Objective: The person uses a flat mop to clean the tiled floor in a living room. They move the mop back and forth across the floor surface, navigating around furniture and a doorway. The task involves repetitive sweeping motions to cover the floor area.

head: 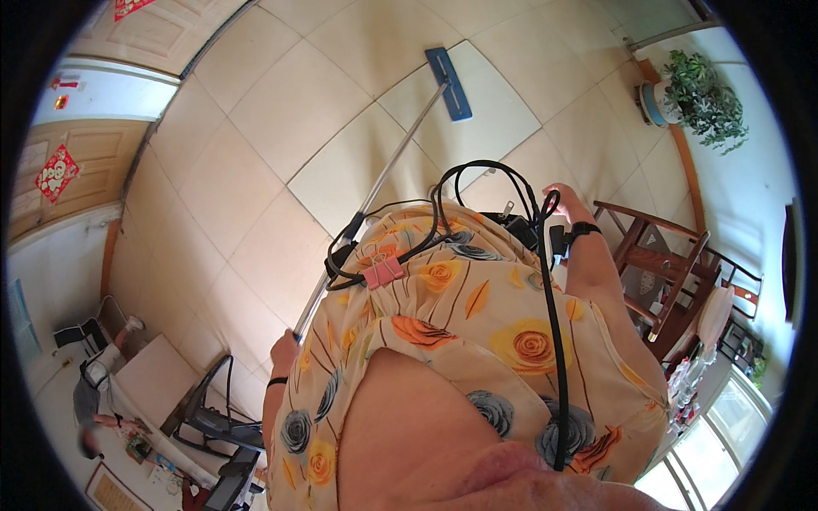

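My left hand point(284, 349), at the lower left beside my flowered top point(470, 306), is closed around the metal pole of a flat mop point(399, 153). The pole slants up and to the right, passing behind black cables. At its far end the blue mop head point(455, 89) lies on pale floor tiles. To the right of my waist, my right hand point(562, 201) hangs with loosely bent fingers and nothing visible in it. Near it are a black wristband point(584, 228) and black cables point(505, 167) with small devices. A pink binder clip point(384, 273) holds cables on my front.
A potted plant point(703, 96) stands by the right wall, above wooden chairs point(658, 268). Wooden doors point(96, 153) line the left wall. At lower left are a black chair point(220, 418), a white-topped table point(155, 380) and another person point(92, 399).
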Demonstrator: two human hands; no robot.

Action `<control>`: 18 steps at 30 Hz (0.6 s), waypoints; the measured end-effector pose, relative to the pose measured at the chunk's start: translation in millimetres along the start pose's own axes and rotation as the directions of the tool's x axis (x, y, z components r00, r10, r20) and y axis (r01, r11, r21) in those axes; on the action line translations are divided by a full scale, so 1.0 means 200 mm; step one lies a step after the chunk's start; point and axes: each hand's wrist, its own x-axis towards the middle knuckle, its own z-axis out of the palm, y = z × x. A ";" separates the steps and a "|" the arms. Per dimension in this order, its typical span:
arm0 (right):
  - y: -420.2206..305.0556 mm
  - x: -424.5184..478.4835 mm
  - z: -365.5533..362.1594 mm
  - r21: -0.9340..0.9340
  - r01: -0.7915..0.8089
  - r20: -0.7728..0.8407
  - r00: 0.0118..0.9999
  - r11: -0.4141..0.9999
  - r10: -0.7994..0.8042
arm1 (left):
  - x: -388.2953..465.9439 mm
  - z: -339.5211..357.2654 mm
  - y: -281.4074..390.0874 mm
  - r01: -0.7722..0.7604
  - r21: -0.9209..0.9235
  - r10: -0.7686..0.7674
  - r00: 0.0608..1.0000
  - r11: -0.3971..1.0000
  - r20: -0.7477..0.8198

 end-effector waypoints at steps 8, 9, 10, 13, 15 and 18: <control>0.10 0.09 0.00 0.025 -0.034 -0.007 0.999 0.999 0.035 | 0.03 -0.14 -0.15 0.088 0.134 -0.093 0.995 0.987 0.032; 0.10 0.08 0.01 0.025 -0.039 -0.009 0.999 0.999 0.039 | 0.05 -0.19 -0.11 0.069 0.129 -0.072 0.997 0.989 0.026; 0.11 0.07 0.01 0.039 -0.038 -0.010 0.999 0.999 0.038 | 0.07 -0.24 -0.08 0.051 0.125 -0.054 0.998 0.991 0.020; 0.15 0.06 0.03 0.064 -0.036 -0.005 0.999 0.997 0.037 | 0.16 -0.32 0.03 -0.014 0.123 0.015 1.000 0.992 -0.010; 0.21 0.11 0.03 0.061 -0.035 0.009 0.999 0.998 0.034 | 0.21 -0.39 0.14 -0.047 0.113 0.049 0.999 0.992 -0.011; 0.28 0.14 0.05 0.054 -0.020 0.009 1.000 0.998 0.020 | 0.35 -0.40 0.23 -0.119 0.021 0.119 0.993 0.993 -0.017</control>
